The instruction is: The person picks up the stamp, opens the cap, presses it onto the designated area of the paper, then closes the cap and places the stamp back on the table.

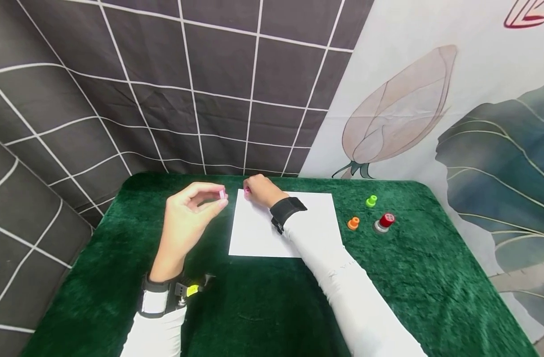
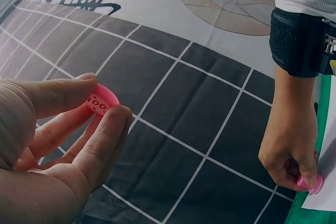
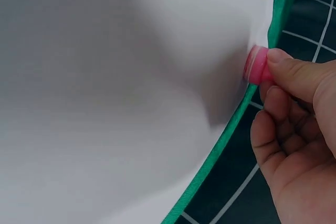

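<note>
My right hand pinches a small pink stamp between thumb and fingers. The stamp's flat face meets the white paper near its far left corner; whether it has left a mark is hidden. Held up in the air left of the sheet, my left hand grips a small pink cap by its edges, between thumb and fingertips. Inside the pink rim, the left wrist view shows a pale face with red print resembling "100".
Right of the paper stand a green stamp, an orange stamp and a red-topped stamp with a silvery base. A green velvety cloth covers the table. Behind it hangs a dark gridded cloth.
</note>
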Demonstrator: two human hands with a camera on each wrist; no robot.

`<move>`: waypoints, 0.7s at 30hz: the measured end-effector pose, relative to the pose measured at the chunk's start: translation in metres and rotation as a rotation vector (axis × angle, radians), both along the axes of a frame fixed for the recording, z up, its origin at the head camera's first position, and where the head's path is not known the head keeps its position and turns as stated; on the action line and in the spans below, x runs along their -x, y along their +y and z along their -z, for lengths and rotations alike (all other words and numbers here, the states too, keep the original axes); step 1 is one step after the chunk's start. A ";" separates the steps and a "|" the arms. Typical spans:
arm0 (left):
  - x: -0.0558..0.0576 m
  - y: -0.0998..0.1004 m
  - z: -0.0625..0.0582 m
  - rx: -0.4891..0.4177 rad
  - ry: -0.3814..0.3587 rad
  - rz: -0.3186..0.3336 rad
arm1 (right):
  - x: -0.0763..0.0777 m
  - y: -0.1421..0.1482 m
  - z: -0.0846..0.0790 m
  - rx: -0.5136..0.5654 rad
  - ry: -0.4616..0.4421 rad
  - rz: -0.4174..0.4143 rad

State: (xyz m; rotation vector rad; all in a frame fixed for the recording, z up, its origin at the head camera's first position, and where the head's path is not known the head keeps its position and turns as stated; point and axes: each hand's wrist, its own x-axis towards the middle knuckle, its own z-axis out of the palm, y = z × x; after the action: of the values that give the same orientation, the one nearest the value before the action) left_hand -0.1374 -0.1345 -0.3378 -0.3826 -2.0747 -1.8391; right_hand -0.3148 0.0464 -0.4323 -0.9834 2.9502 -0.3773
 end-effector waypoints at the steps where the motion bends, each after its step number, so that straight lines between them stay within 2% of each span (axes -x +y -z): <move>1: 0.000 -0.001 0.000 -0.001 0.000 -0.005 | 0.000 -0.001 -0.001 0.001 0.000 0.002; 14: 0.000 0.002 0.001 -0.021 0.001 0.009 | -0.002 0.001 0.005 -0.003 0.022 0.032; 21: 0.000 0.002 0.001 -0.003 0.005 0.002 | -0.004 -0.003 0.000 -0.008 0.005 0.042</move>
State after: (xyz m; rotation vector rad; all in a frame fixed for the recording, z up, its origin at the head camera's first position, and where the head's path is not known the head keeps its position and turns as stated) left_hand -0.1377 -0.1322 -0.3393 -0.3881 -2.0683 -1.8399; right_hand -0.3110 0.0436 -0.4323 -0.9239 2.9786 -0.3635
